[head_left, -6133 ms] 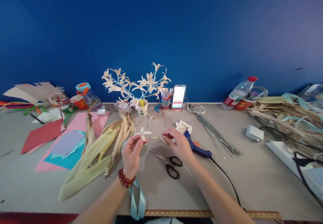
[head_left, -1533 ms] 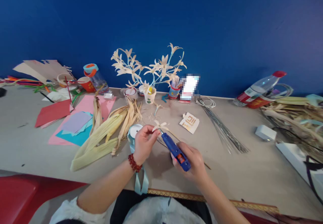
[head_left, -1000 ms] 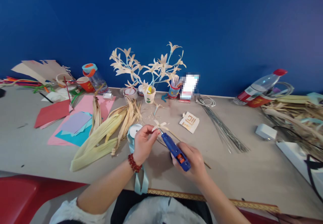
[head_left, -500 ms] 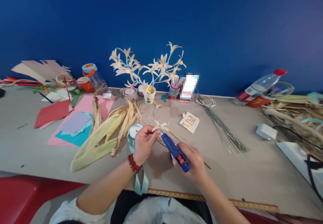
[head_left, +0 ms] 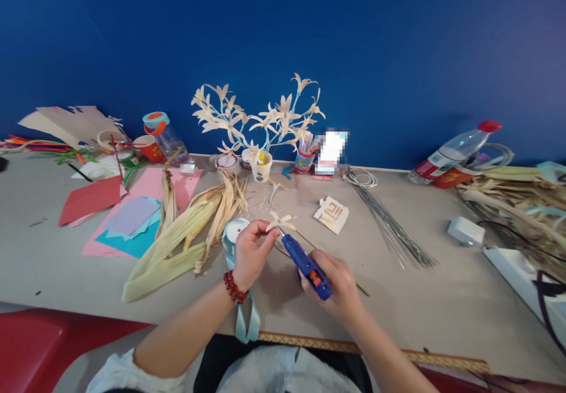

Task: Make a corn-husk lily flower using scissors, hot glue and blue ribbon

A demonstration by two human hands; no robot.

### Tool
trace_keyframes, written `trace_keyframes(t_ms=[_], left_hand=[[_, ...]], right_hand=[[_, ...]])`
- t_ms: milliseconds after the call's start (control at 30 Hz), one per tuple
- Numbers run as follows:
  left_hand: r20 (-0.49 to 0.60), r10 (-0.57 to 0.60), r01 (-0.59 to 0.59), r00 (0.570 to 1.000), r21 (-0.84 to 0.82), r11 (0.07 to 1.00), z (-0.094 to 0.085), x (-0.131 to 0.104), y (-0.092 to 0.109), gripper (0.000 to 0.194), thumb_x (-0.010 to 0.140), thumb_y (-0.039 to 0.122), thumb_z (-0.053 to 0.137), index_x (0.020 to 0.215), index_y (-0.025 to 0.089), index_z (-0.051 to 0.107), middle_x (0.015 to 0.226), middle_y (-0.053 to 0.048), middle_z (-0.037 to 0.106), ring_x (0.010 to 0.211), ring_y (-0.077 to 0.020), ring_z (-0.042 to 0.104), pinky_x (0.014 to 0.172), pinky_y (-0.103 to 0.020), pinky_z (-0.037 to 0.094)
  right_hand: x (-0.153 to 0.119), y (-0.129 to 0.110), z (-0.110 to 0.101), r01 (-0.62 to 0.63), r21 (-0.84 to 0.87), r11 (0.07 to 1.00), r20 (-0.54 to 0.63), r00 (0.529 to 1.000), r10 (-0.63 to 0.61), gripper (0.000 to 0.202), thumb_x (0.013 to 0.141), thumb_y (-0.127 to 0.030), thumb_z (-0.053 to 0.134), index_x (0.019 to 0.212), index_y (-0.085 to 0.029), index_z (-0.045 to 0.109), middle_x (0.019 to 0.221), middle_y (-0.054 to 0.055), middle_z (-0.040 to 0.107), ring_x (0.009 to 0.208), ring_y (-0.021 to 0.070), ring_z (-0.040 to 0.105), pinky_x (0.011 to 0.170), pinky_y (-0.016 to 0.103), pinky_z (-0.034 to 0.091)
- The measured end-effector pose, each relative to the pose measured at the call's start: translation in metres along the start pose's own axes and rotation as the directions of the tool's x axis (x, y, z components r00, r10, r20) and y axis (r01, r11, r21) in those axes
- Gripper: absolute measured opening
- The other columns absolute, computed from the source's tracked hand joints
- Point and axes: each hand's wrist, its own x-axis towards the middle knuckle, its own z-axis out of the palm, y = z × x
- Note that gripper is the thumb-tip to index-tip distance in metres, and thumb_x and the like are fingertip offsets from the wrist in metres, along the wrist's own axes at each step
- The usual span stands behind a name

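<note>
My left hand [head_left: 250,253] pinches a small cream husk flower [head_left: 280,220] just above the table, with a red bead bracelet on its wrist. My right hand [head_left: 336,282] grips a blue glue gun [head_left: 305,261], whose nozzle touches the base of the flower beside my left fingertips. A roll of pale blue ribbon [head_left: 234,229] lies right behind my left hand, and its tail [head_left: 246,322] hangs over the table's front edge.
Dried corn husks [head_left: 186,236] and coloured paper sheets [head_left: 128,216] lie to the left. A husk flower bouquet in a cup [head_left: 262,123] stands at the back. Thin wires [head_left: 391,223], a printed card [head_left: 332,213], a white adapter [head_left: 463,231] and more husks [head_left: 513,204] lie to the right.
Six seconds ago my right hand was empty by the scissors and the glue gun lay on the table. Over the last second and a half nothing has visibly moved.
</note>
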Motion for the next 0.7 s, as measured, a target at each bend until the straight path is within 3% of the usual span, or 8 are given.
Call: trace_keyframes(t_ms=[300, 467, 600, 700], left_hand=[[-0.009, -0.03, 0.03, 1.0, -0.023, 0.999, 0.001, -0.001, 0.0, 0.019, 0.077, 0.033, 0.069, 0.074, 0.017, 0.06, 0.073, -0.002, 0.063, 0.072, -0.0147, 0.061, 0.071, -0.026, 0.049], [-0.002, -0.085, 0.084, 0.996, -0.107, 0.991, 0.001, -0.002, 0.0, 0.018, 0.077, 0.032, 0.069, 0.077, 0.017, 0.06, 0.074, -0.002, 0.065, 0.073, -0.015, 0.063, 0.072, -0.027, 0.05], [0.034, -0.147, 0.151, 0.989, -0.234, 0.96, 0.002, -0.001, 0.003, 0.017, 0.076, 0.029, 0.07, 0.077, 0.017, 0.058, 0.074, -0.001, 0.065, 0.071, -0.0126, 0.062, 0.07, -0.025, 0.049], [0.068, -0.184, 0.196, 0.981, -0.335, 0.921, 0.004, 0.0, 0.007, 0.016, 0.076, 0.026, 0.07, 0.076, 0.017, 0.057, 0.073, 0.0, 0.063, 0.071, -0.0113, 0.062, 0.071, -0.025, 0.048]], right_hand=[[-0.001, 0.002, 0.001, -0.01, -0.009, 1.0, -0.005, 1.0, 0.01, 0.01, 0.083, -0.027, 0.05, 0.078, -0.023, 0.042, 0.065, 0.0, 0.051, 0.054, 0.0155, 0.049, 0.051, 0.025, 0.037], [-0.003, 0.009, -0.005, -0.053, -0.035, 0.998, -0.005, 0.999, 0.053, 0.008, 0.086, -0.027, 0.048, 0.091, -0.021, 0.049, 0.074, 0.003, 0.06, 0.06, 0.0174, 0.057, 0.055, 0.025, 0.04], [-0.011, 0.031, -0.02, -0.191, -0.207, 0.959, 0.017, 0.98, 0.199, 0.016, 0.087, -0.032, 0.051, 0.098, -0.021, 0.052, 0.083, 0.004, 0.065, 0.063, 0.0191, 0.062, 0.055, 0.027, 0.039], [-0.014, 0.056, -0.035, -0.287, -0.432, 0.855, -0.003, 0.948, 0.317, 0.02, 0.084, -0.035, 0.056, 0.098, -0.021, 0.055, 0.087, 0.005, 0.067, 0.057, 0.019, 0.06, 0.049, 0.027, 0.032]])
